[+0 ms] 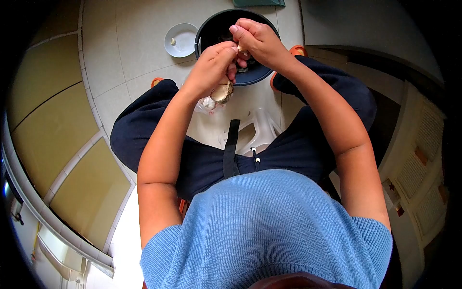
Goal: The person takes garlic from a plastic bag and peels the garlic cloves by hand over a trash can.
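Both hands meet over a dark round bin (204,30). My left hand (214,62) is closed, its thumb and fingertips pinching a small pale garlic clove (240,48). My right hand (260,42) is closed around the same clove from the other side; some of its fingers are hidden. Just below my left hand is a rounded beige thing with a brownish edge (221,93), whose kind I cannot make out. Beside it, a clear plastic bag with white garlic bulbs (209,102) is partly covered by my left forearm.
Left of the bin, a white bowl (186,47) on the tiled floor holds one small clove. A white plastic stool (262,126) stands between my legs. A green dustpan-like edge (260,2) shows beyond the bin. Yellowish cabinet doors (57,139) line the left side.
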Demonstrator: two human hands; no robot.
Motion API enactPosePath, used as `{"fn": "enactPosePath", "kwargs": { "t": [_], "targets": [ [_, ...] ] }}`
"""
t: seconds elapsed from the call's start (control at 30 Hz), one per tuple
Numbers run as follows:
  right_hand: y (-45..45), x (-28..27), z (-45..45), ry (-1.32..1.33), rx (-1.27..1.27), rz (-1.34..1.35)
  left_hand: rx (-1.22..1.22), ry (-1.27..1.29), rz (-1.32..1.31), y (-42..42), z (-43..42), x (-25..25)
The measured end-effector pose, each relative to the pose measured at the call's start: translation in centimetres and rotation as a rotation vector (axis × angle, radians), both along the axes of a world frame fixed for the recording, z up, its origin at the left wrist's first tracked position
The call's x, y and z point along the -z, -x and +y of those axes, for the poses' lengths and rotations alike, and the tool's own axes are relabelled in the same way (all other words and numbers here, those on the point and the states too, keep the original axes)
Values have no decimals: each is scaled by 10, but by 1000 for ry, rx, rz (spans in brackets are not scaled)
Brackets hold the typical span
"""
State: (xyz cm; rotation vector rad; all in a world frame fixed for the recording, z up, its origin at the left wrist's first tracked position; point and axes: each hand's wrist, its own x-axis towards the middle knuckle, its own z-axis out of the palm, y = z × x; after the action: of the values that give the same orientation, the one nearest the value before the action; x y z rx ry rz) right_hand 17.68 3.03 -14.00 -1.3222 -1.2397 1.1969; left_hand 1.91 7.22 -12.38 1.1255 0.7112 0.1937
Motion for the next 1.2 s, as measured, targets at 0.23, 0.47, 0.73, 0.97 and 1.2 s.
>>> {"fn": "enactPosePath", "kwargs": {
  "t": [0.23,0.47,0.73,0.97,1.2],
  "targets": [
    [2,7,-1,-88,65,-172,1,139,19,-1,-1,-6],
    [12,6,-5,-155,132,-393,-82,301,50,-1,-4,-2],
    [16,15,-6,-199,113,-388,-214,278,89,-6,-13,-1],
    [7,7,0,46,155,60,-201,88,59,-7,-16,4],
    [2,3,-2,361,104,610,-276,-441,150,-9,-11,-3]
  ]
}}
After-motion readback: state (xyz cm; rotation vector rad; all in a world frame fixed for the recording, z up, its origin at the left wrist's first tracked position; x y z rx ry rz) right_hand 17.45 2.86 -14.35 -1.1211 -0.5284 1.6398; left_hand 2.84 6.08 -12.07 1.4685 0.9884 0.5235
